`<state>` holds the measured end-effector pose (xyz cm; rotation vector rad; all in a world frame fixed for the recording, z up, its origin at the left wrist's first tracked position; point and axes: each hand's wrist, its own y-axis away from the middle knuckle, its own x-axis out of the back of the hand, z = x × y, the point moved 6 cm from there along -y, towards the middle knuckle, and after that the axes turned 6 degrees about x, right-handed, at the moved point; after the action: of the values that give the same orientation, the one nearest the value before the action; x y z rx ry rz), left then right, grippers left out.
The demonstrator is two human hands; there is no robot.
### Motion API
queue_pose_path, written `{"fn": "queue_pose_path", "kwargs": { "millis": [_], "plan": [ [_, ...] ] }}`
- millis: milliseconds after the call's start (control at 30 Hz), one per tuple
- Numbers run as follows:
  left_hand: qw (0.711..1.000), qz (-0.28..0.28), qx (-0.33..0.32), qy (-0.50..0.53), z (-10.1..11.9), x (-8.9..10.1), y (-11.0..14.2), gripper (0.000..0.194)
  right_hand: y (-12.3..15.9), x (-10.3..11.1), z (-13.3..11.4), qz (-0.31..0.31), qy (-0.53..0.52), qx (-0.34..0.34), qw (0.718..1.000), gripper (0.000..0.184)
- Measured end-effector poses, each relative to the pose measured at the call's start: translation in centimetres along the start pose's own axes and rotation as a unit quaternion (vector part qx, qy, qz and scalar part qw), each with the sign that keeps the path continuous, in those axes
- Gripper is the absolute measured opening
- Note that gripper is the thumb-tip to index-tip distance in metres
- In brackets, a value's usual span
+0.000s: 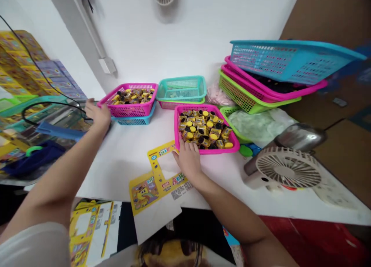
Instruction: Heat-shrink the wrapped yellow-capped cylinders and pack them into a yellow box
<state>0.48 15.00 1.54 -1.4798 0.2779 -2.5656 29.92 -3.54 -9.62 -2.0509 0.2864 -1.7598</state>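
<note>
The right hand (189,159) lies palm down on the white surface (121,159), its fingers spread loosely and closed on nothing. Its fingertips touch the near rim of a pink basket (235,145) at about 12 o'clock from the hand, and the heel of the hand rests on the edge of a flat yellow printed card (153,182), which spreads away toward 7 o'clock and hangs over the front edge of the surface. The pink basket is full of small yellow and black wrapped pieces (203,130).

The left hand (97,114) reaches out to about 10 o'clock, its fingers curled at the left edge of the surface beside a black cable (55,104); whether its grip holds anything cannot be told. Just to its right, at 3 o'clock from it, a second pink basket (130,109) of the same wrapped pieces sits stacked on a blue basket (133,121).

Further back, at 12 o'clock, a teal basket (181,88) stands on another pink one. At 2 o'clock a tilted stack of green, pink and blue baskets (275,72) leans over the surface. At 3 o'clock from the right hand a small fan (285,168) lies near the front edge, well apart from the hand. Stacks of yellow printed boxes (20,62) fill the far left at 9 o'clock.
</note>
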Motion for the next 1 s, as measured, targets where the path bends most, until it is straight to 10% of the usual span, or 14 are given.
{"fn": "queue_pose_path", "kwargs": {
  "millis": [100,233,300,600,1000],
  "plan": [
    [0.996,-0.052,-0.029,-0.071,2.8,-4.8,10.3,0.100,-0.8,-0.3,0.3,-0.013,0.006,-0.020,1.000,0.028],
    [0.932,-0.296,-0.171,-0.117,3.2,-12.3,24.1,0.071,-0.3,0.3,0.6,-0.004,0.008,-0.023,1.000,0.023],
    [0.908,-0.326,-0.230,-0.125,1.8,-13.1,27.4,0.064,0.9,0.9,0.9,0.012,0.005,-0.018,1.000,0.015],
    [0.865,-0.332,-0.364,-0.099,-2.2,-10.5,27.6,0.060,7.3,2.8,4.4,0.073,-0.023,0.077,0.994,0.042],
    [0.857,-0.348,-0.366,-0.102,-1.6,-10.5,27.6,0.057,2.1,1.6,11.8,0.045,-0.001,-0.013,0.999,0.028]
  ]
}}
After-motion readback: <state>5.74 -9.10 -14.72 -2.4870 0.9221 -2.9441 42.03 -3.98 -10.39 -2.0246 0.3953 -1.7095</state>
